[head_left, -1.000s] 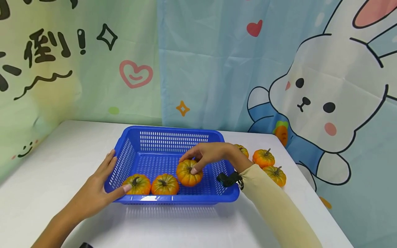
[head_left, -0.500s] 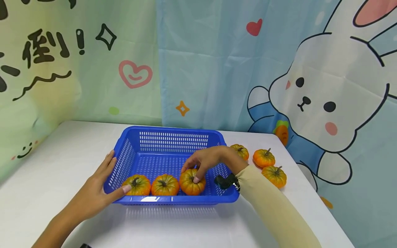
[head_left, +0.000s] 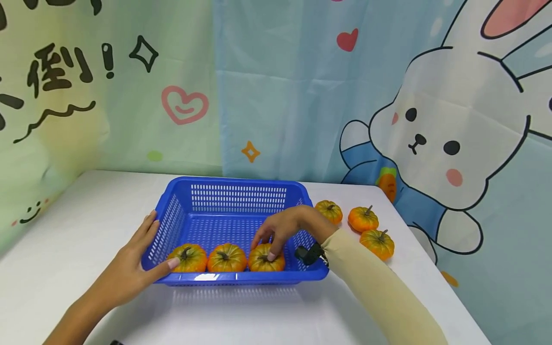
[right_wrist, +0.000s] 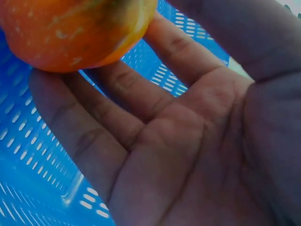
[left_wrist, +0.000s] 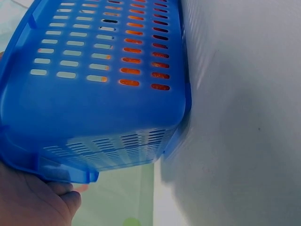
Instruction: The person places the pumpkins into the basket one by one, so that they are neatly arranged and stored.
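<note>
In the head view, a blue plastic basket (head_left: pixel 235 182) stands on the white table. My left hand (head_left: pixel 129 273) holds its front left corner, thumb over the rim and fingers along the outer side; the left wrist view shows fingers (left_wrist: pixel 61 197) under the basket's rim. Three small orange pumpkins line the basket's front wall. My right hand (head_left: pixel 284 227) grips the rightmost pumpkin (head_left: pixel 258 261) from above, thumb near its stem. The left pumpkin (head_left: pixel 191 258) sits by my left thumb, and the middle pumpkin (head_left: pixel 227 258) lies between the two.
Right of the basket, three more pumpkins rest on the table: one near the basket's rim (head_left: pixel 329 211), one behind (head_left: pixel 363 219) and one nearer the front (head_left: pixel 378 243). A printed curtain (head_left: pixel 280 96) hangs behind the table (head_left: pixel 224 316).
My right hand has lowered the pumpkin to the basket's front wall, to the right of the other two. My left hand stays at the corner. The head view has shifted slightly.
</note>
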Demonstrator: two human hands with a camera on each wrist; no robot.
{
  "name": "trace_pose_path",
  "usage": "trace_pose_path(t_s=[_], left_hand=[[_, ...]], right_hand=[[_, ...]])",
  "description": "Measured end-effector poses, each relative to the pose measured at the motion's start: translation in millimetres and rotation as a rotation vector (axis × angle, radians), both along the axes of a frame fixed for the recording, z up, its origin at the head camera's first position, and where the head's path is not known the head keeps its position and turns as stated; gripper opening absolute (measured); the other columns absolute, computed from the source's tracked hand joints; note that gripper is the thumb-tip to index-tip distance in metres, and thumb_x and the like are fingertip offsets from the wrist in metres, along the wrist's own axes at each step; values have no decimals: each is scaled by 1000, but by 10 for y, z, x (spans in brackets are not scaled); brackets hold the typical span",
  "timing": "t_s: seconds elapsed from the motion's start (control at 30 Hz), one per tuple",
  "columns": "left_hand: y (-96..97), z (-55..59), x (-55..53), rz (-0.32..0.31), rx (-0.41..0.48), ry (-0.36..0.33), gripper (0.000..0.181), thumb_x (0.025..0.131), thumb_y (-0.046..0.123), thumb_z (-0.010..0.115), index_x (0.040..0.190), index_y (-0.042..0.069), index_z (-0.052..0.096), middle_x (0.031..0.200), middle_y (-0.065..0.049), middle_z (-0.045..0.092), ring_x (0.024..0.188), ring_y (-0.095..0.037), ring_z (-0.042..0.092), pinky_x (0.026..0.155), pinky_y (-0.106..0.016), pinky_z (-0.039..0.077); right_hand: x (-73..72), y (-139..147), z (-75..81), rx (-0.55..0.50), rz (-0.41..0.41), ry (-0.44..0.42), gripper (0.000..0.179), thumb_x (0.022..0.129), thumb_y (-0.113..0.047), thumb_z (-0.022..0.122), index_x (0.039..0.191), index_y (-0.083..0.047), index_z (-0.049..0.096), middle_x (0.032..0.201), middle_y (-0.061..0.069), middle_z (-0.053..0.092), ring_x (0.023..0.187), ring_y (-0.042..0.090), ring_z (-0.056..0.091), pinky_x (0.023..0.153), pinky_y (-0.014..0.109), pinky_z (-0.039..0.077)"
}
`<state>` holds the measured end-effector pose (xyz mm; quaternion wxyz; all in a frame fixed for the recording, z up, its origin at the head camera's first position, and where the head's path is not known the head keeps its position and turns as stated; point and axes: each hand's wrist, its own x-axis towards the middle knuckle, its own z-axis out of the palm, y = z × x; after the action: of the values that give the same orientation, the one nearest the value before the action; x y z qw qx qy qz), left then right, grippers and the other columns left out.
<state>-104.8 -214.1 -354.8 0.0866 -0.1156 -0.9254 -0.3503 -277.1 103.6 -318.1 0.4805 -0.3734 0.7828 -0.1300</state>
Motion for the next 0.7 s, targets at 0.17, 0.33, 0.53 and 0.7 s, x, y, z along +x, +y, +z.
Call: trace_pose_path(t_s=[0.17, 0.33, 0.53, 0.7], left_hand=[[2, -7, 1, 4, 2, 2, 94, 88, 43, 68, 153, -2, 17, 163, -5, -1, 143, -45, 11, 100, -73, 23], [2, -5, 2, 4, 5, 4, 94, 88, 43, 68, 153, -1, 16, 163, -5, -1, 143, -46, 11, 100, -73, 23], [2, -10, 3, -1, 5, 11, 93, 88, 42, 68, 153, -2, 17, 163, -5, 0, 143, -45, 11, 101, -73, 23], [7, -5, 10, 1, 9, 17, 93, 88, 42, 68, 153, -3, 18, 163, -5, 0, 144, -43, 10, 102, -72, 22]], right_hand=[[-13, 11, -12, -16, 29, 14, 47, 89, -18, 71, 135, -23, 60, 131, -6, 59, 124, 12, 51, 98, 28, 45], [-1, 60, 2, -85, -26, 25, 47, 89, -17, 71, 134, -14, 61, 126, -8, 62, 119, 10, 55, 99, 27, 45], [10, 112, 24, -163, -65, -21, 44, 92, -18, 67, 134, -6, 60, 127, -5, 63, 117, 8, 57, 99, 28, 45], [13, 121, 44, -220, -83, 8, 43, 95, -21, 62, 135, -5, 59, 132, 3, 60, 119, 11, 56, 99, 31, 45]])
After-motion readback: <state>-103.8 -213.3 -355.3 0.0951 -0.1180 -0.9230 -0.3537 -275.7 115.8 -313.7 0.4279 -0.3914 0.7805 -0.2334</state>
